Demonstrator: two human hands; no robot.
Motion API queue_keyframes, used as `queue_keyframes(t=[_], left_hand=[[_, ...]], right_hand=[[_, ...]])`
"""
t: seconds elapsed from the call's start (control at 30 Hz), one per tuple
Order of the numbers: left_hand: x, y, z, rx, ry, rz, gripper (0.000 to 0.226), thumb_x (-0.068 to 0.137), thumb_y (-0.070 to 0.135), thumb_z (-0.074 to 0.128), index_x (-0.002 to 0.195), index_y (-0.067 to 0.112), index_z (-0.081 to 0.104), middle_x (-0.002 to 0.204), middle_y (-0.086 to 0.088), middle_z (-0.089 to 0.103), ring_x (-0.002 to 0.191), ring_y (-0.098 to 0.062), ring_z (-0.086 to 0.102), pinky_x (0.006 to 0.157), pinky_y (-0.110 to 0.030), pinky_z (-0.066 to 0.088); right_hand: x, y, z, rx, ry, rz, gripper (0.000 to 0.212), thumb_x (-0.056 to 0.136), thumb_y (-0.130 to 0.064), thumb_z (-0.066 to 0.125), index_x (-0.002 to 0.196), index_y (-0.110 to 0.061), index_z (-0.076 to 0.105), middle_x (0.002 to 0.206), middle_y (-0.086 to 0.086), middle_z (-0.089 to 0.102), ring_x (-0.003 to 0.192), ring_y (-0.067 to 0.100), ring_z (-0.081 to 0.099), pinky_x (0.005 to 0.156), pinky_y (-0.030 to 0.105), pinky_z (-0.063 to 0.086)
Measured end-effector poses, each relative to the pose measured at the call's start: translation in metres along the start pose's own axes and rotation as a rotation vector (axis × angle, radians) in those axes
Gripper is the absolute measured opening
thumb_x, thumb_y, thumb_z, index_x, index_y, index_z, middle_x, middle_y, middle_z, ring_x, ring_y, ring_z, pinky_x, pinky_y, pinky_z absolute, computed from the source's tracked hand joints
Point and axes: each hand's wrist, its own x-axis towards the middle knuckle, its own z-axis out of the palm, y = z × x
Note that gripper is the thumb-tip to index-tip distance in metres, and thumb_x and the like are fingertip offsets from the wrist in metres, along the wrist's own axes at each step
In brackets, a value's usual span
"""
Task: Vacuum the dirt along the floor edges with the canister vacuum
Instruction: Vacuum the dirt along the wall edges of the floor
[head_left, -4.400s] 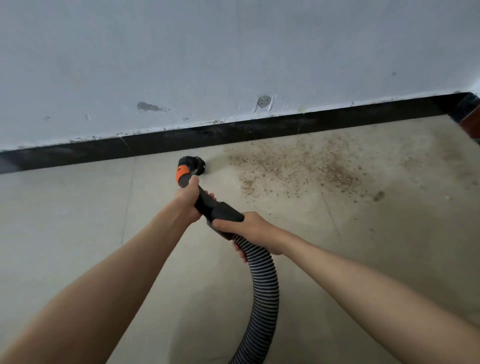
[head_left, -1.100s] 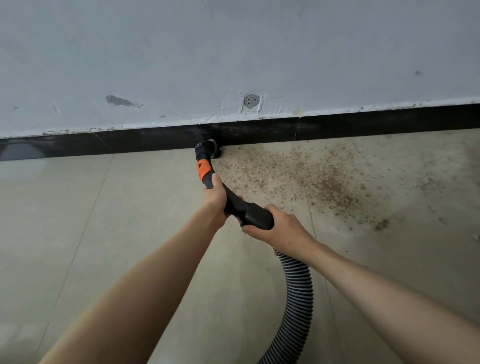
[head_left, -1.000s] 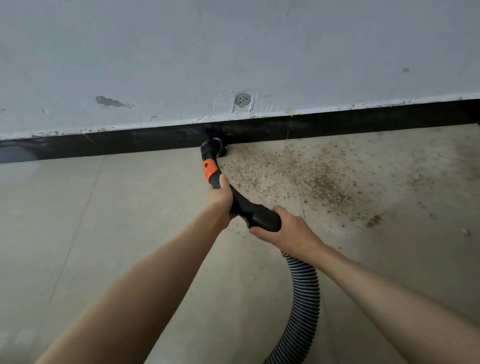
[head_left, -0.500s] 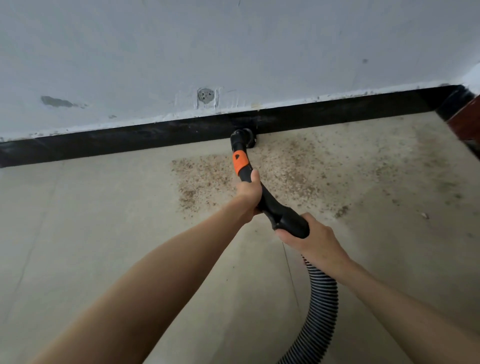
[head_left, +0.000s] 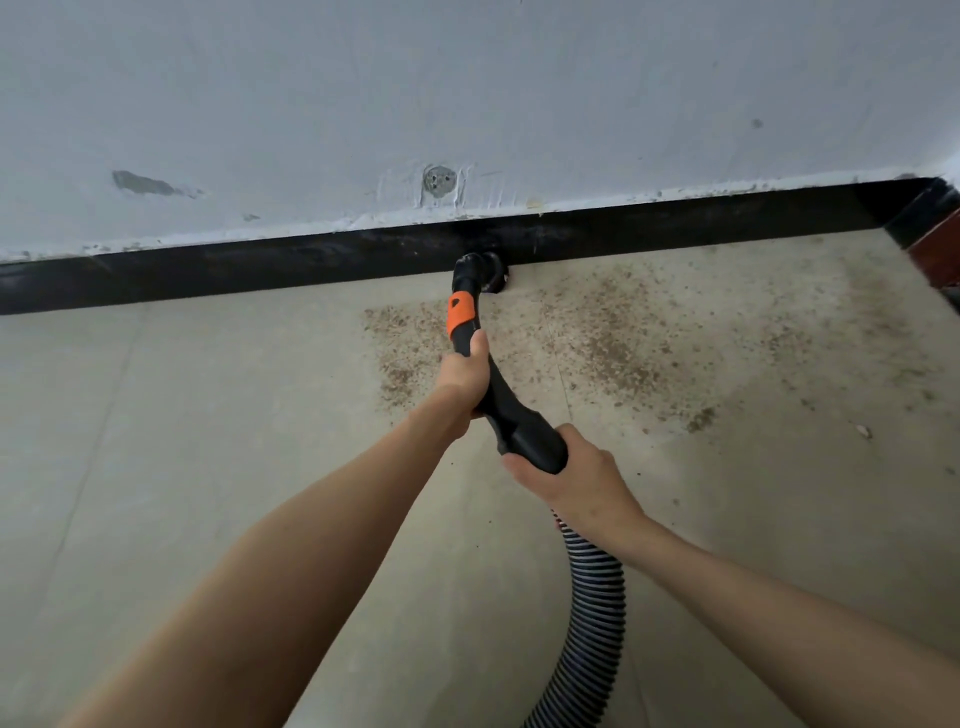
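A black vacuum wand (head_left: 506, 410) with an orange band (head_left: 461, 313) ends in a round nozzle (head_left: 483, 273) pressed to the floor right against the black baseboard (head_left: 260, 267). My left hand (head_left: 465, 374) grips the wand just below the orange band. My right hand (head_left: 571, 475) holds the thick black cuff where the ribbed grey hose (head_left: 587, 634) joins. Brown dirt (head_left: 613, 338) is scattered over the tiles on both sides of the nozzle, thicker to the right. The canister is out of view.
A white wall (head_left: 467, 93) with a patched hole rises above the baseboard. The room corner and a reddish-brown edge (head_left: 935, 249) are at the far right. Beige tile floor (head_left: 156, 441) spreads to the left.
The nozzle has slid rightward along the baseboard into the dirt patch, so dirt now lies on its left too. Both hands keep the same grip.
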Motion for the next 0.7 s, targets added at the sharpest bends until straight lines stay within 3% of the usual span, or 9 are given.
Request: queue_keyframes(t=[0.17,0.47,0.6,0.7], left_hand=[[0.002,-0.007,-0.055,-0.065,0.101,0.002,0.055,0.097,0.049,0.038,0.125,0.002,0.044,0.117,-0.018,0.058,0.105,-0.036,0.06,0.09,-0.048,0.052],[-0.006,-0.013,-0.139,-0.183,0.215,-0.025,0.058,0.099,0.047,0.036,0.133,0.0,0.037,0.121,-0.021,0.055,0.107,-0.038,0.059,0.09,-0.049,0.051],[-0.015,-0.023,-0.148,-0.14,0.219,-0.026,0.049,0.099,0.045,0.035,0.121,0.002,0.04,0.115,-0.02,0.057,0.103,-0.036,0.06,0.08,-0.045,0.053],[-0.02,-0.029,-0.144,-0.128,0.223,-0.03,0.041,0.099,0.045,0.035,0.112,0.006,0.038,0.12,-0.022,0.056,0.106,-0.037,0.059,0.087,-0.048,0.052]], right_hand=[[0.003,-0.03,0.032,-0.053,-0.109,-0.055,0.046,0.071,-0.069,0.064,0.09,-0.03,0.049,0.082,-0.003,0.063,0.064,0.012,0.064,0.05,0.025,0.05],[0.009,-0.085,0.074,-0.157,-0.245,-0.161,0.055,0.077,-0.066,0.065,0.104,-0.02,0.051,0.091,-0.004,0.059,0.08,0.016,0.063,0.068,0.035,0.055],[-0.006,-0.082,0.086,-0.128,-0.274,-0.147,0.048,0.077,-0.069,0.062,0.091,-0.027,0.046,0.088,-0.005,0.057,0.073,0.01,0.06,0.055,0.026,0.046],[-0.014,-0.075,0.084,-0.121,-0.246,-0.143,0.048,0.076,-0.071,0.061,0.09,-0.027,0.046,0.086,-0.006,0.058,0.073,0.01,0.061,0.056,0.027,0.047]])
